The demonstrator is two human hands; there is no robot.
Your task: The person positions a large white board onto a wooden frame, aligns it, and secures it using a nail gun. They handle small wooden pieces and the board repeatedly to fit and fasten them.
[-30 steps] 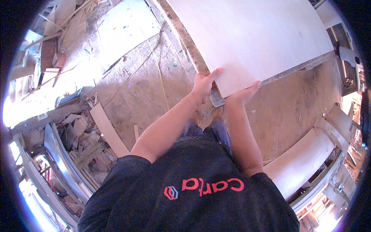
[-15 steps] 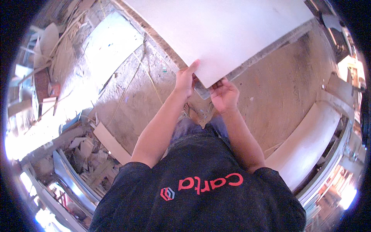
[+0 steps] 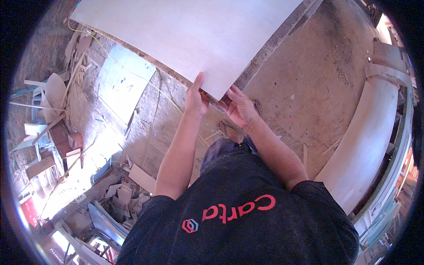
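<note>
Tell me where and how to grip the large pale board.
The pale board is probably best gripped by the two edges meeting at its near corner, from the person's side: its broad, flat face offers little to pinch.

Looks down from the head, close above the black shirt (image 3: 243, 240), out past the left hand (image 3: 196, 99) and right hand (image 3: 240, 108) to the floor (image 3: 304, 101).

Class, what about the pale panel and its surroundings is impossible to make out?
Pale panel: head view, far end cut off by the top edge.
Pale panel's underside: head view, hidden by its top face.
Left hand: head view, fingertips hidden behind the panel.
Scrap pile: head view, smallest pieces too small to identify.
</note>
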